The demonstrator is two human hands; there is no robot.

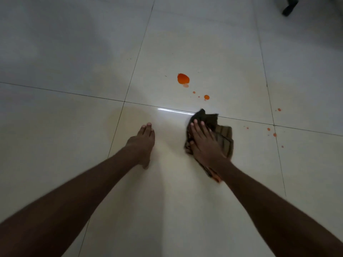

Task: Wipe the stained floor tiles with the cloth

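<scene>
A dark brown checked cloth (223, 135) lies crumpled on the pale glossy floor tiles (74, 138), across a grout line. My right hand (203, 140) presses flat on top of it, fingers spread forward. My left hand (142, 143) rests flat on the bare tile to the left, holding nothing. A large orange stain (183, 78) sits on the tile beyond the cloth, with smaller orange drops (206, 97) between it and the cloth. More small orange spots (272, 131) dot the tiles to the right.
A dark furniture leg (288, 8) stands at the top right corner. Dark grout lines cross the floor. A bright light reflection (174, 111) lies just left of the cloth.
</scene>
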